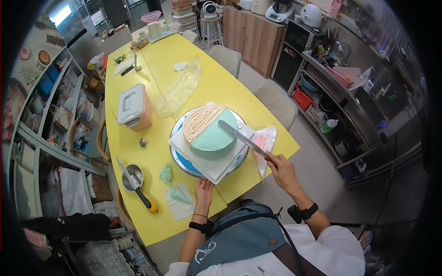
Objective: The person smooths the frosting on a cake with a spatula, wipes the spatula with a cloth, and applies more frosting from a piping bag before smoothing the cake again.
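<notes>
A round cake, half smooth mint green and half covered in piped peach lines, sits on white paper over a round turntable. My right hand is closed on the dark handle of a long spatula, whose blade tip lies over the green top. Below the turntable's near edge is my left hand, palm up, its fingertips at the rim and partly hidden under it. A piping bag with pink cream lies right of the turntable, and a green one lies to its left.
On the yellow table are a lidded container, a metal bowl with a spatula across it, a small metal nozzle and clear plastic sheeting. Chairs stand along the right side; shelves are at left.
</notes>
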